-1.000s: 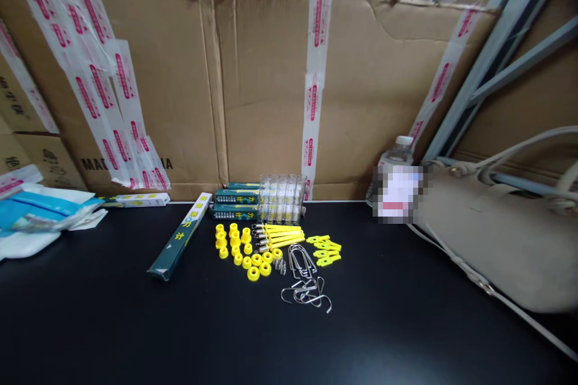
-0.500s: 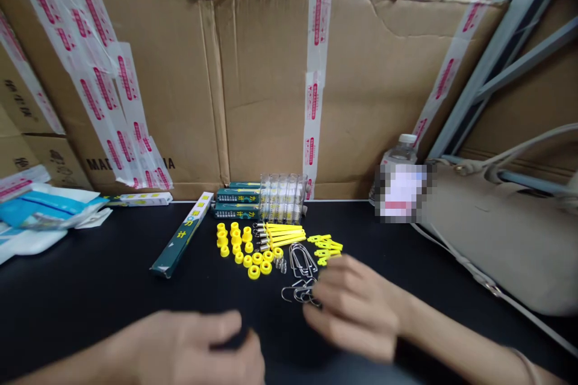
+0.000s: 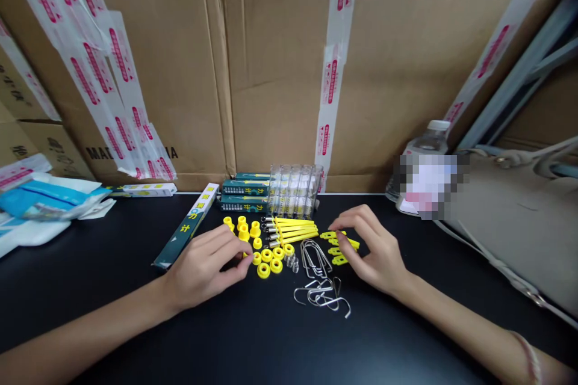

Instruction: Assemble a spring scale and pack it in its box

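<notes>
My left hand [image 3: 210,264] is over the left edge of the small yellow collared caps [image 3: 263,270], its thumb and forefinger nearly together in a pinch. Anything between those fingertips is too hidden to make out. My right hand [image 3: 377,249] curves over the flat yellow plastic tabs [image 3: 338,251], thumb and fingers apart, fingertips close to or on them. Between the hands lie yellow rods with metal ends [image 3: 293,230], bent wire loops [image 3: 315,258] and tiny clear pieces [image 3: 292,263]. Several metal S-hooks [image 3: 323,296] are tangled nearer to me.
Clear tubes [image 3: 295,191] stand against stacked green boxes [image 3: 244,203] at the back. One long green box [image 3: 187,225] lies left, partly behind my hand. Plastic packets [image 3: 54,198] are far left; a bottle [image 3: 424,147] and beige bag [image 3: 510,216] are right. A cardboard wall [image 3: 275,72] closes the back.
Both hands have moved forward: the left up to the yellow caps, the right off the S-hooks and over to the yellow tabs. The camera view has tilted down.
</notes>
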